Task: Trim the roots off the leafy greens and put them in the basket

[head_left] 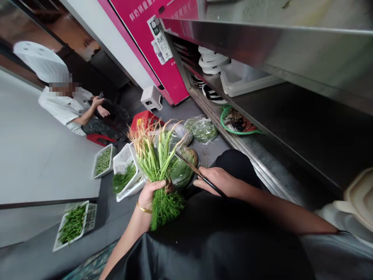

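My left hand [151, 193] is closed round a thick bundle of green stalks [155, 163], held upright over my lap with the pale root ends fanned out on top. A gold bracelet [143, 209] circles that wrist. My right hand [220, 181] grips the dark handle of a long thin knife [192, 168], whose blade points left into the bundle just above my left fingers. My lap is covered in black cloth [210, 241].
White baskets of cut greens [102, 161] [126, 175] [72, 224] stand on the grey floor to the left. Plastic bags of vegetables [201, 128] lie ahead. A steel shelf unit [276, 116] with dishes and a green basket [237, 121] runs along the right. A seated person in white [72, 107] is at far left.
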`<state>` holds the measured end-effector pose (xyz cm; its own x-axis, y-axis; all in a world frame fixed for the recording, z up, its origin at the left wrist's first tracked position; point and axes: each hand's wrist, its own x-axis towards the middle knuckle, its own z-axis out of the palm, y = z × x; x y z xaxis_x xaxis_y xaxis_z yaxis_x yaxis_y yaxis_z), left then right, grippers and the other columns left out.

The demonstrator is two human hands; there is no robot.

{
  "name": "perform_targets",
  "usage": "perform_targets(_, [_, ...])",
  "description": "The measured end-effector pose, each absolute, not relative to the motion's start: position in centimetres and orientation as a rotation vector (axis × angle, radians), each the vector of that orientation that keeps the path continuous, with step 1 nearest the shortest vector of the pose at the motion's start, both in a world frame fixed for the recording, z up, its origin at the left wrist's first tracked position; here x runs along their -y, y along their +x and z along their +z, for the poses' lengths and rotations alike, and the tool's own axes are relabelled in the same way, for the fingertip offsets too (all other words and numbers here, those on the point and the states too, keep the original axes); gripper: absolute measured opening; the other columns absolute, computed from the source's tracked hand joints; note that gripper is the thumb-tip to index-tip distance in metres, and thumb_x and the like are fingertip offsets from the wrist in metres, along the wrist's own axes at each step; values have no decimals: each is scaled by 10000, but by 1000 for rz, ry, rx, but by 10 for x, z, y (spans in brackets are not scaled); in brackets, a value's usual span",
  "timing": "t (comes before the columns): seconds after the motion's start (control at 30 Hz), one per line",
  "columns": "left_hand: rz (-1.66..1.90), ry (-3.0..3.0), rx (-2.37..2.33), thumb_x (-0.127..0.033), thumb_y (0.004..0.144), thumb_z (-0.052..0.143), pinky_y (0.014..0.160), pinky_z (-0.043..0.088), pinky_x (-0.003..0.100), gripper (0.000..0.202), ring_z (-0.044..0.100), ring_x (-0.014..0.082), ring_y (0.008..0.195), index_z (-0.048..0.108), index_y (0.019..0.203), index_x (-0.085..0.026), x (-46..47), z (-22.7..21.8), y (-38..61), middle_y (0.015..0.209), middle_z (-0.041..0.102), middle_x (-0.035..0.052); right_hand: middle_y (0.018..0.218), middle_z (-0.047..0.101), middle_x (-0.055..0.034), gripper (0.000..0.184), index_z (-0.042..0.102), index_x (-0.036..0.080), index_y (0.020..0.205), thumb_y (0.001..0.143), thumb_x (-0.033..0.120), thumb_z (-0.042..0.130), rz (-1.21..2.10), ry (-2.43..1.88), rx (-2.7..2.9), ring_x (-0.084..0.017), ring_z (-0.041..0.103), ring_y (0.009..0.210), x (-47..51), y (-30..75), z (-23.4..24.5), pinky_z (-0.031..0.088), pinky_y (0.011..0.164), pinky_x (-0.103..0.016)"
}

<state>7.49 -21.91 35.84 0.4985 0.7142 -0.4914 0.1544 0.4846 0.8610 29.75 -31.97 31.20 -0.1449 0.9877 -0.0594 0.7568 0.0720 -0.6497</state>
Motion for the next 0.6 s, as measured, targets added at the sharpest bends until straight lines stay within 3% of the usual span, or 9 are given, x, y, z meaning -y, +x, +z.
perform_targets(0.2, [440,831,-761,-323,605,725,425,293,242,327,334,66,373,631,856,-135,224,347,83,488,412,-58,794,693,-90,400,532,185,915,914,538,345,727,-1779,1975,-242,672,775,318,294,311,370,610,-276])
perform_targets(0.37, [505,784,-716,-415,616,732,405,277,230,423,250,40,343,611,921,-148,224,341,85,488,342,-82,796,702,-113,408,524,176,922,913,546,351,688,-1866,1963,-256,678,766,318,293,313,371,604,-284])
perform_targets(0.6, [528,827,-733,-380,652,736,442,329,253,397,357,72,384,616,946,-141,226,345,87,508,425,-45,818,699,-117,408,507,167,948,908,546,360,767,-1883,2016,-267,677,795,318,296,321,378,615,-292])
